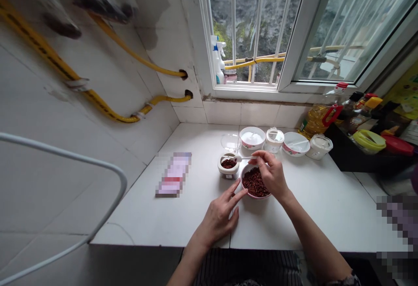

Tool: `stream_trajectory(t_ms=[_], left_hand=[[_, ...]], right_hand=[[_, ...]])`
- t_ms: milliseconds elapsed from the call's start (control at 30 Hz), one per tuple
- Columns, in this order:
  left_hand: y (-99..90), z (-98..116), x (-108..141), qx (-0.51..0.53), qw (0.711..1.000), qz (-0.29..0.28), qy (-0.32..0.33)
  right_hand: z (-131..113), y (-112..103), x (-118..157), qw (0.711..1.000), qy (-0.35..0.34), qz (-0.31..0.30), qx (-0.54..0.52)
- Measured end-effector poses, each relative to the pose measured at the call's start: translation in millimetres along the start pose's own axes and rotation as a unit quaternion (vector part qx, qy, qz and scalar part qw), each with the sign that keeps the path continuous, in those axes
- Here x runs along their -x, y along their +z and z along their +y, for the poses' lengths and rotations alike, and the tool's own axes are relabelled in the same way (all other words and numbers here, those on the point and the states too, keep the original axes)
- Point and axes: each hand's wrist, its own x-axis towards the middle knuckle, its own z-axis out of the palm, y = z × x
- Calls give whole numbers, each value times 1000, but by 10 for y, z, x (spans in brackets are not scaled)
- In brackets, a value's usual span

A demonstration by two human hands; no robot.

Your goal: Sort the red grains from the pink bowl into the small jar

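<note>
My right hand (270,173) pinches the handle of a small white spoon (241,158), its bowl end over the open rim of a small jar (228,170). Dark red-brown granules show inside the jar. Beside it on the right, a bowl (256,183) holds more of the same granules, partly hidden by my right hand. My left hand (221,214) has its fingers spread, with fingertips at the bowl's left edge. The jar's clear lid (230,141) stands raised behind it.
Behind are a bowl of white powder (252,138), a lidded jar (274,139), another bowl (295,144) and a second lidded jar (320,146). An oil bottle (321,114) and a black rack (351,151) stand right. A blurred pink packet (174,174) lies left.
</note>
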Motion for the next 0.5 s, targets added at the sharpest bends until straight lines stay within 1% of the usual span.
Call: stream_trajectory(t_ms=[33, 100, 167, 200, 267, 367, 400, 433, 500], left_hand=[[1, -3, 2, 0, 1000, -2, -1], [1, -7, 4, 1, 1000, -5, -2], [-2, -6, 3, 4, 1000, -5, -2], [-5, -4, 2, 4, 1000, -4, -3], [-11, 4, -2, 5, 1000, -3, -3], [-19, 13, -4, 6, 1000, -2, 0], [-20, 15, -3, 6, 1000, -3, 0], [-20, 15, -2, 6, 1000, -2, 0], [-16, 12, 1, 5, 1000, -3, -2]], right_hand=[[-13, 45, 13, 998, -54, -8, 41], [-15, 115, 33, 981, -152, -40, 111], [-2, 135, 42, 965, -207, -67, 148], [4, 122, 41, 962, -214, -69, 154], [14, 48, 34, 969, -196, -44, 146], [54, -128, 28, 984, -126, 17, 129], [81, -184, 31, 986, -105, 26, 128], [114, -230, 37, 987, -90, 27, 131], [188, -279, 55, 986, -70, -1, 151]])
